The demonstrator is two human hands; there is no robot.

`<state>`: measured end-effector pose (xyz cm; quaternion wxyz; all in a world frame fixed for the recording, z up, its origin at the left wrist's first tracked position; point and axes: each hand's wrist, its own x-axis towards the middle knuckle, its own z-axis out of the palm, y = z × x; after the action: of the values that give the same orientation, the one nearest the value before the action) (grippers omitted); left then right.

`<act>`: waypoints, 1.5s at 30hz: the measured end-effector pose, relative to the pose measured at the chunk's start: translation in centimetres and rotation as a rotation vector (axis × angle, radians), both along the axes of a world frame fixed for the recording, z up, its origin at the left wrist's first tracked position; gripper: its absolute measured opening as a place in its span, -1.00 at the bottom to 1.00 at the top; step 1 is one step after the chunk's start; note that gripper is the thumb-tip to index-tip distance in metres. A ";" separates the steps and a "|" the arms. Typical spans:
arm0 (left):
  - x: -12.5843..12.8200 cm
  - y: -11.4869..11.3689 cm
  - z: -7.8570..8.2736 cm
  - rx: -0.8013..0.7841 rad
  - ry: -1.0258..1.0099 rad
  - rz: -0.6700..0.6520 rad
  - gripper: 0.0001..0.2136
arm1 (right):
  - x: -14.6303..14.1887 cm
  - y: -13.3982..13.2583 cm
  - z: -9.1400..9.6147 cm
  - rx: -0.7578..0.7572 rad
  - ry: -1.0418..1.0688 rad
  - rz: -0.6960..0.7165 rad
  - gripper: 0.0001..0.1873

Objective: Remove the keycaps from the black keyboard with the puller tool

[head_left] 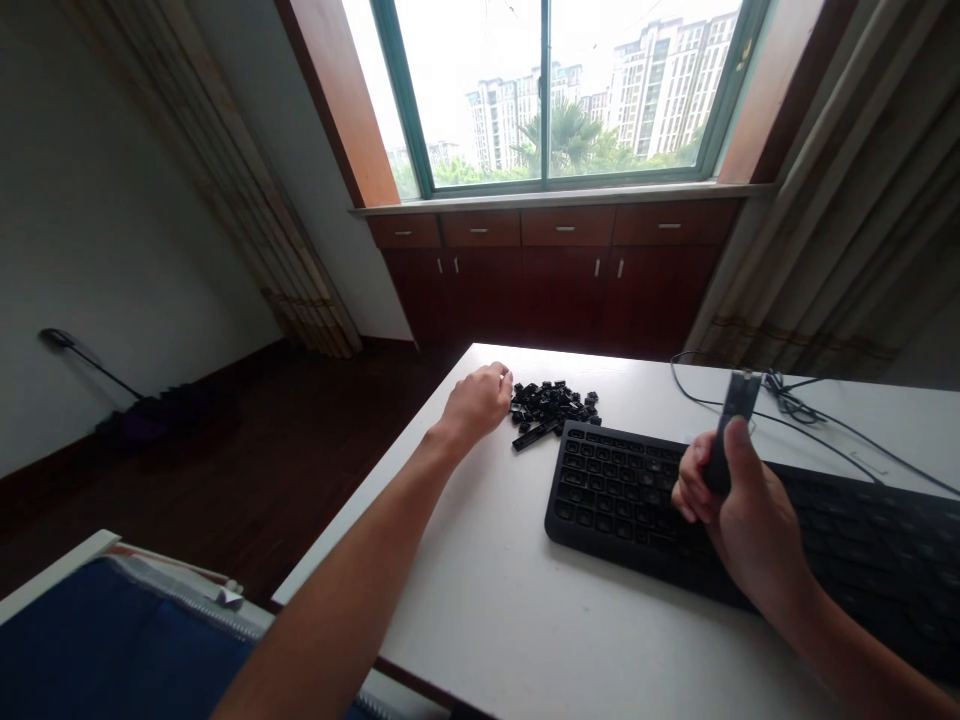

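A dark keyboard (611, 478) lies on the white table, its left part showing sockets without keycaps. My right hand (750, 510) is closed around a flat black tool (739, 408), held upright over the keyboard with a small bit of metal at its top end. Beside the keyboard's far left corner sits a heap of loose black keycaps (555, 402), with a long bar-shaped key (534, 436) at its near edge. My left hand (478, 398) rests at the left side of this heap, fingers curled together; whatever they may hold is hidden.
Black cables (795, 405) run across the back right of the white table (480, 580). The table's left edge drops to a dark floor. A blue padded item (112, 640) stands at the lower left. Cabinets (562, 290) line the wall under the window.
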<state>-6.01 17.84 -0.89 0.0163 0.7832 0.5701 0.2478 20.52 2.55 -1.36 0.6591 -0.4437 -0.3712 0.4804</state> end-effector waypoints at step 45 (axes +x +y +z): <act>9.7 -9.9 -0.5 -0.052 -0.284 -0.806 -0.71 | 0.4 0.8 0.4 0.126 -0.157 -0.107 -0.89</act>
<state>3.67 7.96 -1.41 0.2097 0.9007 0.2167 0.3126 20.96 3.37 -1.00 0.6795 -0.4567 -0.4269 0.3839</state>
